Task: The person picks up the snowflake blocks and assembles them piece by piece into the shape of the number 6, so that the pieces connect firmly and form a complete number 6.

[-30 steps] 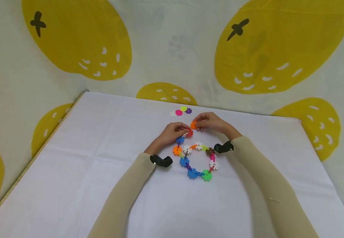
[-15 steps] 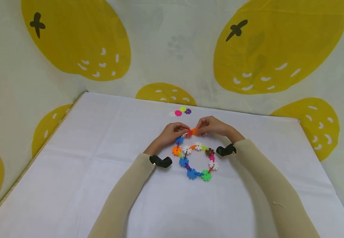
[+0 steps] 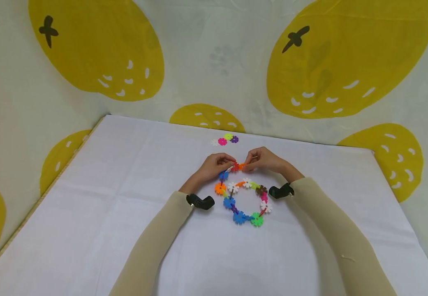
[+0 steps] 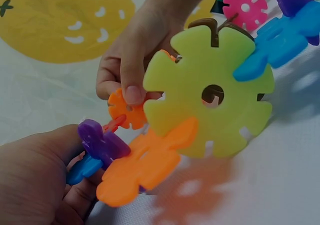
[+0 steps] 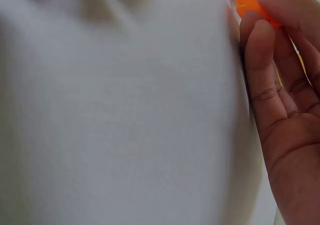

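Note:
My left hand [image 3: 214,166] pinches a red notched flower disc [image 3: 235,166] at the loose end of a chain of interlocking discs. My right hand [image 3: 263,159] holds an orange flower disc [image 5: 247,4] between thumb and fingers, against the red one's right edge. Whether their slots are engaged is too small to tell. From the red disc the chain runs through a blue disc [image 3: 223,175] and an orange disc [image 3: 220,188] into a ring with a green disc [image 3: 257,219] at its front. In the left wrist view a large-looking yellow-green disc [image 4: 170,100] hides part of my right hand.
Beyond my hands lie several loose discs, among them a pink disc [image 3: 222,142], a yellow disc [image 3: 228,136] and a purple disc [image 3: 234,139]. They rest on the white-covered table [image 3: 88,213], near its back edge. A fruit-patterned cloth [image 3: 214,61] hangs behind.
My right hand has come down and toward the left hand, bringing the orange disc from above right into contact with the red disc. The left hand has stayed nearly still.

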`<state>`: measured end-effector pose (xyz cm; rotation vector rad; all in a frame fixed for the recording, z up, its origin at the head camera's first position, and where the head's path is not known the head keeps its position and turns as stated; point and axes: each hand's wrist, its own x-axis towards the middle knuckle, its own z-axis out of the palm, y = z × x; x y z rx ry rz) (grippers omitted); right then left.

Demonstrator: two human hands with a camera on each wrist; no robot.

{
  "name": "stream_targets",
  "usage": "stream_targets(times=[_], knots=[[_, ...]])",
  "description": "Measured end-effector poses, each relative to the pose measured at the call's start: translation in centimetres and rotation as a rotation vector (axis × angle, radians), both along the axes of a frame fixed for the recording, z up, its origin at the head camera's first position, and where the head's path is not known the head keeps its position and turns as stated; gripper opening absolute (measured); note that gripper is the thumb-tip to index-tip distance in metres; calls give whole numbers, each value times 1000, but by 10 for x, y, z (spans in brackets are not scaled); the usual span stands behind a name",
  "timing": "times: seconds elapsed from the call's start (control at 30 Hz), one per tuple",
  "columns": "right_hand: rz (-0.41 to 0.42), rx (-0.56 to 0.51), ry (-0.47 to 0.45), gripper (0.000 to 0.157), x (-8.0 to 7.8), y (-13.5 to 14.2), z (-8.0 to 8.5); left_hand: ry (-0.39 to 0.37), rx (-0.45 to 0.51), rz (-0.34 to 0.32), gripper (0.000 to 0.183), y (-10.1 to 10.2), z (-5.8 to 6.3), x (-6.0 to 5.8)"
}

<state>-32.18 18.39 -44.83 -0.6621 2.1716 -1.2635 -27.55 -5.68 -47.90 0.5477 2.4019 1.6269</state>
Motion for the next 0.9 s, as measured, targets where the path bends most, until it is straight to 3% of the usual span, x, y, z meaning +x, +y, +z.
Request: stream_targets(times=[0.23,0.4,0.57,0.73,0.9], knots=[[-9,0,75,15,1,-7,-1,-24,21,28,24,0,2,2],[-16,-12,71,14,1,-9,-3,-20,33,34,24,0,1,0],[-8,-41,31,16,3,-11,-3,-22,-8,-1,27,-1,1,0],[37,-9,78,18,2,-8,1,-22,-28,-32,29,-2,1,-1],[24,9,94,19,-4,-4,7,-37,-1,-33,28,-1,1,-1]])
